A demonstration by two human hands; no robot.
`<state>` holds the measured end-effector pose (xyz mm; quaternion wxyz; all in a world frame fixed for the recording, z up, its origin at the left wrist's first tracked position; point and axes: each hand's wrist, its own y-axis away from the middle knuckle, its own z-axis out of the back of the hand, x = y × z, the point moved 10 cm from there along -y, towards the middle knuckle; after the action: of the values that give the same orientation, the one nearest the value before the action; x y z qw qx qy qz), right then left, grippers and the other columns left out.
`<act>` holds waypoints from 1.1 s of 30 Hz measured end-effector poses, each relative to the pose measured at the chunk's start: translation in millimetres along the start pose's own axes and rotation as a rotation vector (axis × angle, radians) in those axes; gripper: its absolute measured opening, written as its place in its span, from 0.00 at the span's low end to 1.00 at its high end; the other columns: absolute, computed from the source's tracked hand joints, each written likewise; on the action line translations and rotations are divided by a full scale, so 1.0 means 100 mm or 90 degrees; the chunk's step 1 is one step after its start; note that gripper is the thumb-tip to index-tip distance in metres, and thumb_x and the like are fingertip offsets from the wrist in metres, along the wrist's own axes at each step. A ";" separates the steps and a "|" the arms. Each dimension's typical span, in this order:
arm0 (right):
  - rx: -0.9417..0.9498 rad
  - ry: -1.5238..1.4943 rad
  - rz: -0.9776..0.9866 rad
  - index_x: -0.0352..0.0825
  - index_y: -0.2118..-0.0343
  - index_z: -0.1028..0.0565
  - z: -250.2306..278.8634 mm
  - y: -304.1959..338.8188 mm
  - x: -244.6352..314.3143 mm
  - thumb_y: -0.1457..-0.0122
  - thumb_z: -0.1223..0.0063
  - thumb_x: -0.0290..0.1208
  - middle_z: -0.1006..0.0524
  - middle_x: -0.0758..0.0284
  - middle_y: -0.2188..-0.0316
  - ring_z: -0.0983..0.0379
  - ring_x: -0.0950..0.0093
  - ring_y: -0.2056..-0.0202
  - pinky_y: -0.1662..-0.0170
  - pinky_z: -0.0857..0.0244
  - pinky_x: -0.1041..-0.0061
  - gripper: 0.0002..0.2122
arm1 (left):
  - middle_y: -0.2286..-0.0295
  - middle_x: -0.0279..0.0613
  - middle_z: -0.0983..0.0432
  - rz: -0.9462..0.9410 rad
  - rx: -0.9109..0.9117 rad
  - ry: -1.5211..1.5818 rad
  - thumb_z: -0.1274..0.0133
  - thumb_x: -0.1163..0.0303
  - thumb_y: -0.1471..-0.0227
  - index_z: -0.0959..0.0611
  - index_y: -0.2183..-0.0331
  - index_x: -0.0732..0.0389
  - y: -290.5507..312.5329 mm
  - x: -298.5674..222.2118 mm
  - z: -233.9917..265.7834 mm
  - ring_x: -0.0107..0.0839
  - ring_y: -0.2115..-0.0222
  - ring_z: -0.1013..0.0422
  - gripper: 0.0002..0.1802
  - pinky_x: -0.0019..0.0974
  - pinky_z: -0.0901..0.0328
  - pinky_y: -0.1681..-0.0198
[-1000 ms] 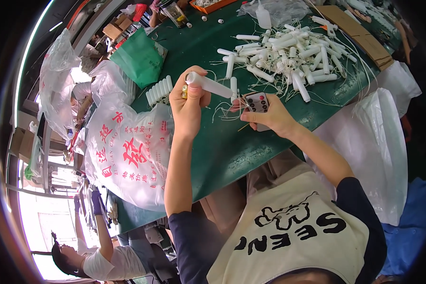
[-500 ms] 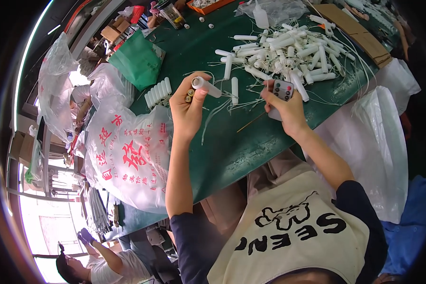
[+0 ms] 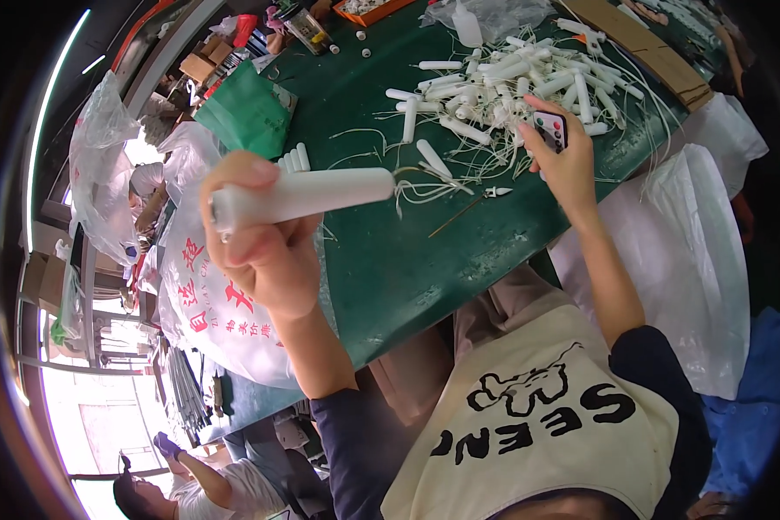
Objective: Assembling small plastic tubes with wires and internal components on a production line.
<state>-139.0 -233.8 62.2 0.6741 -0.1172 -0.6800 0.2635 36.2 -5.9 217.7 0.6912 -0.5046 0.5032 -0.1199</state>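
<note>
My left hand [image 3: 264, 247] is closed round a white plastic candle-shaped tube [image 3: 342, 192], raised close to the camera and lying nearly level, its narrower end to the right. Whatever else that palm holds is hidden. In my right hand [image 3: 574, 173] is a small remote control [image 3: 549, 130] with round buttons, held over the near side of a pile of white tubes [image 3: 503, 78] with thin wires. One loose white tube [image 3: 434, 159] lies on the green table between my hands. A small white pointed piece [image 3: 497, 191] and a thin brown stick [image 3: 457, 216] lie nearer to me.
A short row of white tubes [image 3: 296, 159] stands beside a green bag [image 3: 244, 108]. A printed plastic bag [image 3: 234, 334] covers the table's left side. Cardboard [image 3: 646, 52] edges the far right; a white sack [image 3: 676, 269] hangs at the right. Another person [image 3: 225, 485] sits at lower left.
My left hand has come up and left, turning the tube from end-on to sideways. The remote has moved up and right with my right hand. The loose tube on the table now lies slanted.
</note>
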 end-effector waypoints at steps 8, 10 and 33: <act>0.265 0.309 -0.242 0.27 0.59 0.27 0.20 0.22 0.08 0.49 0.46 0.38 0.30 0.68 0.87 0.35 0.81 0.89 0.84 0.42 0.83 0.20 | 0.82 0.31 0.37 0.165 0.206 0.040 0.57 0.54 0.45 0.26 0.65 0.69 0.15 0.18 -0.54 0.14 0.87 0.47 0.23 0.19 0.54 0.83; 0.267 0.347 -0.238 0.27 0.61 0.26 0.26 0.26 0.15 0.48 0.47 0.39 0.30 0.69 0.88 0.35 0.82 0.89 0.84 0.42 0.84 0.19 | 0.86 0.25 0.42 0.289 0.215 0.082 0.57 0.56 0.44 0.26 0.66 0.68 0.23 0.26 -0.68 0.13 0.86 0.50 0.22 0.20 0.58 0.84; 0.627 -0.585 -0.174 0.24 0.76 0.29 -0.11 0.92 1.03 0.59 0.43 0.28 0.27 0.60 0.84 0.28 0.74 0.82 0.80 0.37 0.81 0.12 | 0.87 0.25 0.47 0.464 0.272 0.005 0.69 0.56 0.43 0.39 0.50 0.63 0.68 0.57 -0.91 0.16 0.84 0.50 0.26 0.22 0.53 0.80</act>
<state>-152.6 -101.9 102.1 0.3192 0.4136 -0.7064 0.4775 -34.5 -65.3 131.2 0.7755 -0.1386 0.6153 0.0287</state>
